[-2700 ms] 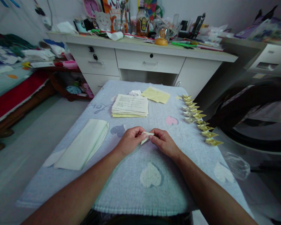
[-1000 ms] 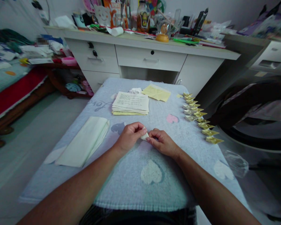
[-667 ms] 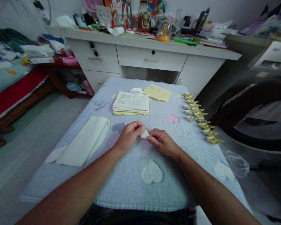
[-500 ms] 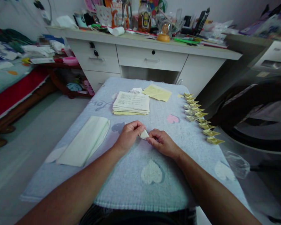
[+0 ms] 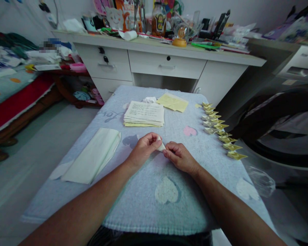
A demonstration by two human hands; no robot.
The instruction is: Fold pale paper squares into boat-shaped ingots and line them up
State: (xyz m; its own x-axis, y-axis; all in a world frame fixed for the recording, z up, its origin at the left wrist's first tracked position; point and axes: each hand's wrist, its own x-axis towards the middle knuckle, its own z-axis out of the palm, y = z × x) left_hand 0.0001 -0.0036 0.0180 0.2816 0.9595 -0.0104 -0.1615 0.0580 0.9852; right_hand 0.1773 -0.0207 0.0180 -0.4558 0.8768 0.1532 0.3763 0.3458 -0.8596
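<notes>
- Your left hand (image 5: 143,149) and right hand (image 5: 179,156) are pinched together on one small folded paper piece (image 5: 161,147), held just above the towel-covered desk (image 5: 143,191), on your side of the stack of written sheets (image 5: 144,114).
- Compared with a few seconds ago, the piece has shrunk: the longer strip that poked out between your fingers is now a tight little wedge, so another fold looks to have gone in.
- Both hands have stayed closed on it; only the fingertips have shifted, the left thumb now pressing its top edge.
- The exact shape is mostly hidden by your fingers, so I can't be sure which crease you are setting.
- Right of the stack, the row of finished yellow paper boats (image 5: 220,131) is unchanged; left of it, the folded pale sheet (image 5: 92,157) lies untouched.
</notes>
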